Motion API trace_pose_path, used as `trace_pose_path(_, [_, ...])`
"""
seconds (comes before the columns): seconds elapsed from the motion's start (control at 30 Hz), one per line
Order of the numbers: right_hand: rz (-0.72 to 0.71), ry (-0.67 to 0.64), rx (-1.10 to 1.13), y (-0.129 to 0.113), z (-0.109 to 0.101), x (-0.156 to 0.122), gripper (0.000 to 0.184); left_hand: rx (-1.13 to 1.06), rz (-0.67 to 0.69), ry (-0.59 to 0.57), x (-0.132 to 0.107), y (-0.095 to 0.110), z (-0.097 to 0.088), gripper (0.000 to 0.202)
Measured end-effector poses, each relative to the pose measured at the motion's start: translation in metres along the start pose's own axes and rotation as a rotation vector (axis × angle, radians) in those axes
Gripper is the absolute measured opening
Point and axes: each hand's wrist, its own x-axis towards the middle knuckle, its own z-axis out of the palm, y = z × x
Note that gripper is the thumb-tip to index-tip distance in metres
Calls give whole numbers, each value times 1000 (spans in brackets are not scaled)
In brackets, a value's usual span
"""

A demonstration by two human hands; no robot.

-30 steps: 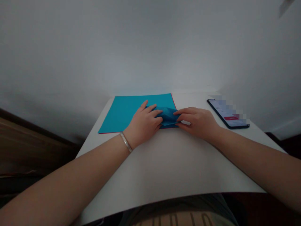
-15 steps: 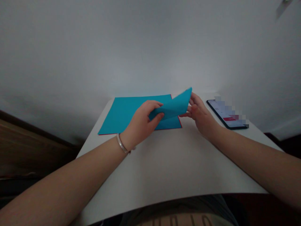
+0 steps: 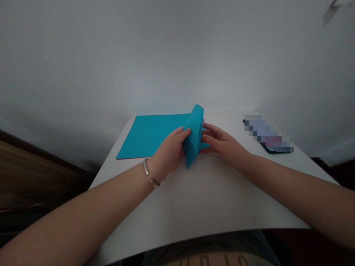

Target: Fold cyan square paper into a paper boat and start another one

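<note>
Fingers [image 3: 185, 134] of the left hand [image 3: 172, 148] pinch folded blue paper [image 3: 194, 127]; the right hand [image 3: 226, 146], fingers parted, meets its edge.

Wall [image 3: 166, 55]: behind bench [image 3: 216, 199].
Paper sheet [image 3: 149, 135]: on bench, left of phone, near wall.
Folded paper [image 3: 194, 129]: between left hand [image 3: 173, 147] and right hand [image 3: 223, 147], before sheet's right part.
Phone [image 3: 267, 133]: on bench, right of right hand.

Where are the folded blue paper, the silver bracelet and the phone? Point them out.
Folded blue paper [image 3: 195, 129], head view: on its broad face.
Silver bracelet [image 3: 145, 167], head view: on its band's upper section.
Phone [image 3: 268, 135], head view: on its pixelated screen.
</note>
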Motion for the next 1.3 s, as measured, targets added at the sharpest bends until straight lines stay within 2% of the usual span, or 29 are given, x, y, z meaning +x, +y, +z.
trace_pose_path(0.1, [59,65,86,1,-3,4,53,4,-47,8,0,1,0,9])
trace_pose_path(0.23, [121,-17,260,-3,-7,5,52,-28,-81,-10,2,-1,-4,13])
trace_pose_path(0.33, [135,-28,337,-4,-10,6,43,-62,-95,-24,4,-3,-7,17])
trace_pose_path(0.53, [171,-103,375,2,-11,5,26,-29,-124,-101,2,-2,-7,23])
trace_pose_path(0.83, [171,-151,368,-2,-6,-1,31,-83,-248,-111,-1,-1,-5,21])
trace_pose_path(1.0, [154,-119,401,-5,-6,-2,28,-136,-231,-109,1,-1,-7,17])
trace_pose_path(1.17, [138,-158,403,-5,-8,-2,31,-145,-201,-157,0,-1,-10,17])
trace_pose_path(1.3, [92,-202,376,-5,-11,-1,36,-122,-153,-153,1,-1,-11,20])
